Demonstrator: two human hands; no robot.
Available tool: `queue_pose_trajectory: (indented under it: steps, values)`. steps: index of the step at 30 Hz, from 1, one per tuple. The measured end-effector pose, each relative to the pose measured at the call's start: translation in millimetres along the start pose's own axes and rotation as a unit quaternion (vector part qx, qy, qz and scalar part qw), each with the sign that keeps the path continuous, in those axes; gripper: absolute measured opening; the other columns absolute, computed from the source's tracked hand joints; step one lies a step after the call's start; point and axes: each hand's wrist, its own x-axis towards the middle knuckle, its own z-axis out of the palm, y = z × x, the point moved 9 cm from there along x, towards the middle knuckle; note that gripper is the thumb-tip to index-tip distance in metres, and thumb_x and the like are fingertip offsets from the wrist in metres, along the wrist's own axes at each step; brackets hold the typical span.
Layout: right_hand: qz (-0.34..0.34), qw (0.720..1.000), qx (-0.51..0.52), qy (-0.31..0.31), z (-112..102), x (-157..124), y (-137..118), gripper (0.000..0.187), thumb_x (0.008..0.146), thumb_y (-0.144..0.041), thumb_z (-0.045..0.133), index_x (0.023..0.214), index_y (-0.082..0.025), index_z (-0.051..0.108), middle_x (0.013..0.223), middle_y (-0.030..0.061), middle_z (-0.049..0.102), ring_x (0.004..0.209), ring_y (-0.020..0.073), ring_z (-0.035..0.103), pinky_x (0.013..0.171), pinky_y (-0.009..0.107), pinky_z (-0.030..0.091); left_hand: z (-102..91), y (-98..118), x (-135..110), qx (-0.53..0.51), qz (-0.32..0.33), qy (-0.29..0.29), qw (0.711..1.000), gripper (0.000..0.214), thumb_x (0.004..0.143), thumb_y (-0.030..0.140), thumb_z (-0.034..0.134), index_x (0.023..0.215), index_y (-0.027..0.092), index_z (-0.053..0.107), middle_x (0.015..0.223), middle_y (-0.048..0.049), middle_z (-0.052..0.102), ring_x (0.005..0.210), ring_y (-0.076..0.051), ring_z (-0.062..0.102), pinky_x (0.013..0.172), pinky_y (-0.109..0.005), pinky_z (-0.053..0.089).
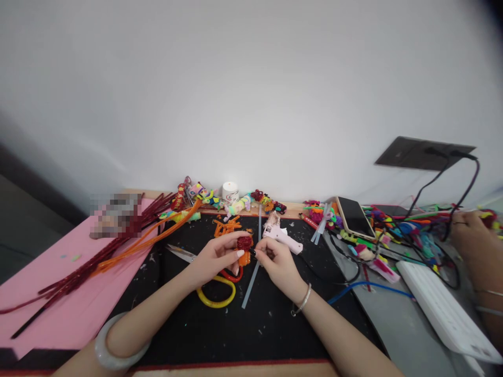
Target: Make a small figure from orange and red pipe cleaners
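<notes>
My left hand [220, 256] is closed around a small pipe-cleaner figure [244, 243], dark red on top and orange below. The fingers of my right hand [275, 256] are pinched together at the figure's right side. A tiny dark bit shows at those fingertips, too small to name. Under my left hand lie scissors [217, 293] with yellow and red handles, their blades pointing left. A translucent glue stick [251, 285] lies on the black mat [204, 340] between my hands. Just beyond my right hand is a white glue gun [283, 239]. Short orange pieces [228, 226] are piled behind my left hand.
Dark red pipe cleaners [90, 256] and orange ones [157, 233] lie across a pink sheet [47, 293] at left. Finished figures and a white cup [230, 192] line the wall. At right are a phone [356, 217], cables, a white power strip [444, 309] and another person's hand [467, 235].
</notes>
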Motion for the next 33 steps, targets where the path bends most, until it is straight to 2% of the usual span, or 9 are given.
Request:
queue_pose_trajectory:
  steps: [6,11,17,20,23,25,28,31,33]
  values:
    - [-0.007,1.000,-0.011,-0.002,0,-1,-3,0.013,0.081,-0.020,0.055,0.069,-0.019,0.054,0.059,-0.0040,0.048,0.053,0.0106,0.041,0.050,0.022,0.032,-2.2,0,-1,0.022,0.020,0.003,1.000,0.041,0.082,0.027,0.060,0.122,0.020,0.054,0.093,-0.0049,0.064,0.052,-0.007,0.054,0.055,-0.025,0.049]
    - [-0.026,0.999,-0.039,-0.004,2,-1,-5,0.013,0.082,-0.020,0.053,0.070,-0.020,0.053,0.060,-0.0038,0.048,0.054,0.0109,0.042,0.051,0.023,0.033,-8.1,0,-1,0.086,0.031,0.034,0.995,0.042,0.082,0.027,0.060,0.122,0.019,0.056,0.075,-0.0017,0.063,0.052,-0.010,0.055,0.055,-0.025,0.047]
    - [-0.074,0.994,-0.080,-0.001,2,-5,-17,0.014,0.083,-0.015,0.049,0.070,-0.020,0.050,0.063,-0.0026,0.049,0.056,0.0118,0.045,0.053,0.023,0.036,-11.8,7,-2,0.155,0.064,0.061,0.984,0.041,0.082,0.027,0.059,0.122,0.018,0.058,0.069,-0.0015,0.063,0.055,-0.013,0.056,0.056,-0.025,0.047]
    - [-0.103,0.988,-0.114,-0.001,5,-9,-27,0.015,0.084,-0.016,0.048,0.070,-0.021,0.050,0.065,-0.0013,0.050,0.057,0.0127,0.046,0.055,0.024,0.036,-10.8,18,-5,0.229,0.108,0.079,0.964,0.037,0.082,0.024,0.058,0.119,0.022,0.062,0.083,-0.0047,0.066,0.062,-0.014,0.057,0.059,-0.024,0.047]
    - [-0.126,0.981,-0.148,-0.019,12,-13,-34,0.014,0.087,-0.020,0.047,0.073,-0.021,0.052,0.067,0.0002,0.051,0.059,0.0135,0.048,0.056,0.025,0.037,-7.3,28,-8,0.269,0.149,0.091,0.947,0.034,0.081,0.021,0.057,0.114,0.025,0.065,0.101,-0.0065,0.065,0.076,-0.017,0.059,0.068,-0.025,0.048]
    - [-0.137,0.978,-0.156,-0.033,15,-16,-36,0.012,0.088,-0.022,0.048,0.076,-0.020,0.053,0.069,0.0009,0.053,0.061,0.0138,0.049,0.057,0.025,0.037,-6.3,30,-9,0.264,0.157,0.094,0.947,0.034,0.081,0.020,0.057,0.114,0.025,0.065,0.103,-0.0065,0.065,0.080,-0.018,0.059,0.072,-0.026,0.048]
    - [-0.143,0.978,-0.151,-0.030,10,-16,-38,0.008,0.087,-0.020,0.048,0.082,-0.020,0.055,0.072,0.0013,0.055,0.063,0.0141,0.050,0.058,0.025,0.038,-9.3,28,-8,0.237,0.140,0.102,0.956,0.034,0.080,0.021,0.058,0.114,0.024,0.065,0.101,-0.0066,0.066,0.073,-0.016,0.059,0.068,-0.026,0.048]
    - [-0.123,0.977,-0.171,0.022,-6,-10,-35,0.010,0.086,-0.017,0.045,0.088,-0.020,0.055,0.073,0.0014,0.056,0.064,0.0148,0.051,0.061,0.026,0.039,-15.0,21,-6,0.186,0.096,0.112,0.971,0.036,0.081,0.024,0.059,0.117,0.021,0.061,0.089,-0.0054,0.067,0.063,-0.015,0.058,0.063,-0.026,0.047]
    - [-0.100,0.969,-0.214,0.072,-19,-6,-30,0.015,0.084,-0.014,0.043,0.094,-0.019,0.054,0.080,0.0039,0.058,0.072,0.0171,0.053,0.068,0.028,0.041,-18.5,19,-4,0.144,0.075,0.121,0.979,0.037,0.082,0.025,0.058,0.118,0.019,0.058,0.075,-0.0021,0.063,0.059,-0.014,0.058,0.062,-0.027,0.047]
